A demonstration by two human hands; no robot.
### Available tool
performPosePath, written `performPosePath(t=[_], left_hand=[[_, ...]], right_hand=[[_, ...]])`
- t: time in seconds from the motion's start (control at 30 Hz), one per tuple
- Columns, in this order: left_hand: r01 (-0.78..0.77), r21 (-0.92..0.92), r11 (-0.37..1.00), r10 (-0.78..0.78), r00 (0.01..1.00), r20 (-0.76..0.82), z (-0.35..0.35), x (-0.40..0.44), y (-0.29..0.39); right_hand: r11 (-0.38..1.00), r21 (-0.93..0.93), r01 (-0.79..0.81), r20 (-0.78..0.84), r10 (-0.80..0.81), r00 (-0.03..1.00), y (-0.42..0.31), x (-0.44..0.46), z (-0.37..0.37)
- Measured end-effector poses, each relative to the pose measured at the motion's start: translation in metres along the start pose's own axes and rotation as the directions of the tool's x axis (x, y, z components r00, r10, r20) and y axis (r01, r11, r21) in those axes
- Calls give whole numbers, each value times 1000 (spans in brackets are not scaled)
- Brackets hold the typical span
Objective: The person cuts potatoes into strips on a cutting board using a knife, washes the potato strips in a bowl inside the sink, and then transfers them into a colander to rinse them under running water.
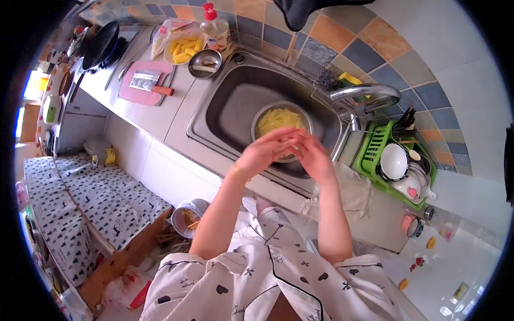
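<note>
A metal bowl of pale yellow cut strips, perhaps potato, sits in the steel sink. Above its near rim my left hand and my right hand meet, fingertips touching or overlapping. The left fingers are stretched out, with nothing visible in them. My right hand is slightly blurred, its fingers extended toward the left ones, and no held object shows. Both hands partly cover the bowl. The chrome faucet arches over the sink's right end.
Left of the sink, a cleaver lies on a pink cutting board. Yellow pieces fill a bowl beside a small metal bowl and a red-topped pump bottle. A green dish rack stands right; a bin sits below.
</note>
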State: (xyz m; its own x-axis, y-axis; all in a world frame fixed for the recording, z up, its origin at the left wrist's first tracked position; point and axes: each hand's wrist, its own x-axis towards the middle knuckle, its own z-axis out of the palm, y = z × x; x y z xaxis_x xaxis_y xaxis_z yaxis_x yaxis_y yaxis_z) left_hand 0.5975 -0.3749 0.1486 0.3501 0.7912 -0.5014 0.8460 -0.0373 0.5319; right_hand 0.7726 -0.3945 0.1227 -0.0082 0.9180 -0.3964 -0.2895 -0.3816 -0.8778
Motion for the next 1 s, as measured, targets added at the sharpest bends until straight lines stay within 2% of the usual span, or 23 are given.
performPosePath(t=[0.03,0.07,0.13,0.17,0.27,0.33,0.37,0.4,0.43,0.47,0.5,0.53,0.57,0.6,0.7,0.77,0.83,0.93,1.0], left_hand=[[115,213,970,-112,993,-29,18,6,-7],[228,411,883,-214,974,-80,33,10,-16],[5,255,967,37,986,-160,73,6,-43],[-111,190,976,155,959,-236,80,8,-53],[-213,70,974,224,935,-276,78,-15,-72],[-324,-352,878,193,913,-360,61,-28,-89],[-321,-465,825,139,913,-384,48,-41,-96],[-334,-723,606,85,930,-358,31,-52,-101],[-326,-894,308,53,944,-327,17,-61,-112],[-298,-954,-31,43,953,-299,5,-70,-122],[-192,-954,-230,6,980,-198,-9,-81,-139],[-235,-892,-386,3,967,-256,-26,-94,-154],[-269,-804,-531,-6,949,-314,-41,-110,-169],[-293,-692,-660,-23,928,-372,-52,-122,-187],[-395,-580,-713,-123,884,-452,-78,-165,-251],[-461,-492,-739,-185,840,-510,-83,-196,-301],[-535,-472,-701,-289,818,-498,-83,-225,-351],[-612,-428,-665,-432,783,-448,-77,-274,-425],[-664,-387,-639,-516,744,-425,-71,-306,-470]], right_hand=[[612,-761,-216,-213,78,974,36,5,-8],[-12,-939,-344,-344,61,937,67,4,-7],[-77,-976,-202,-188,-160,969,98,-15,-11],[-119,-986,-119,-82,-276,958,101,-10,-9],[101,-993,55,11,-392,920,82,-8,26],[308,-913,267,66,-534,843,77,6,55],[570,-775,273,-5,-438,899,78,11,71],[782,-581,223,-49,-307,951,69,11,92],[991,-133,6,-22,-9,1000,56,11,126],[990,70,-120,73,115,991,45,8,157],[931,253,-262,183,220,958,36,7,187],[816,406,-412,302,305,903,29,8,216],[742,417,-525,485,307,819,28,11,244],[713,409,-570,550,306,777,28,14,272],[616,328,-716,729,316,607,51,21,357],[627,207,-751,754,387,531,78,19,415],[615,106,-782,773,444,454,106,10,470],[611,-59,-790,714,578,394,153,-9,551],[585,-120,-802,752,581,312,194,-17,595]])
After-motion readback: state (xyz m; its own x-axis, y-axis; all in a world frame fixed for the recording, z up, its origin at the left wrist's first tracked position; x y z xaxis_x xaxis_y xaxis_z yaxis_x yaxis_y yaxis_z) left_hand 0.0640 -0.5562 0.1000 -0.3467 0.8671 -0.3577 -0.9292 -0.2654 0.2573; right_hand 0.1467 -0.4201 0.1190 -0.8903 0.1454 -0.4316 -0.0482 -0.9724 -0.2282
